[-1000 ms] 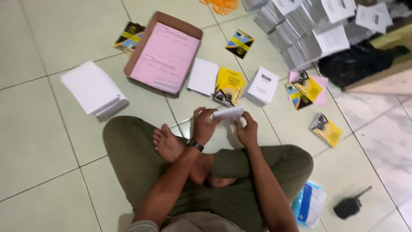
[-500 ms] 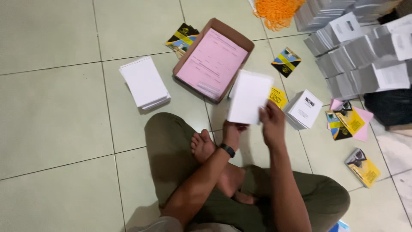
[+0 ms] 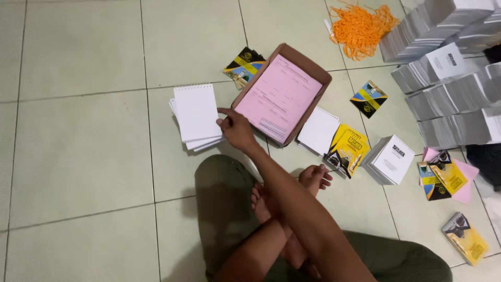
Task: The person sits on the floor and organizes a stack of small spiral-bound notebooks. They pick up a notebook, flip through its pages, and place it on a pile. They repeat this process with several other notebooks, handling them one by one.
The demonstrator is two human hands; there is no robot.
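Note:
I sit cross-legged on a tiled floor. My right hand (image 3: 236, 129) reaches across my body to the left, its fingertips resting on the right edge of a stack of white spiral notepads (image 3: 195, 112). It holds nothing. Just right of that hand stands a shallow brown cardboard box (image 3: 310, 62) holding pink printed sheets (image 3: 279, 96). My left forearm (image 3: 255, 256) runs under the right arm toward my bare feet (image 3: 313, 180), and the left hand itself is hidden.
A white notepad (image 3: 319, 130), a yellow-and-black booklet (image 3: 347, 149) and a white paper block (image 3: 394, 159) lie right of the box. Tall grey paper stacks (image 3: 454, 99) fill the upper right, beside a pile of orange rubber bands (image 3: 360, 26). More booklets lie scattered at right.
Both hands held a white notepad up in front of me. Now the right hand has swung left and the notepad lies on the white stack. The left hand has dropped out of sight.

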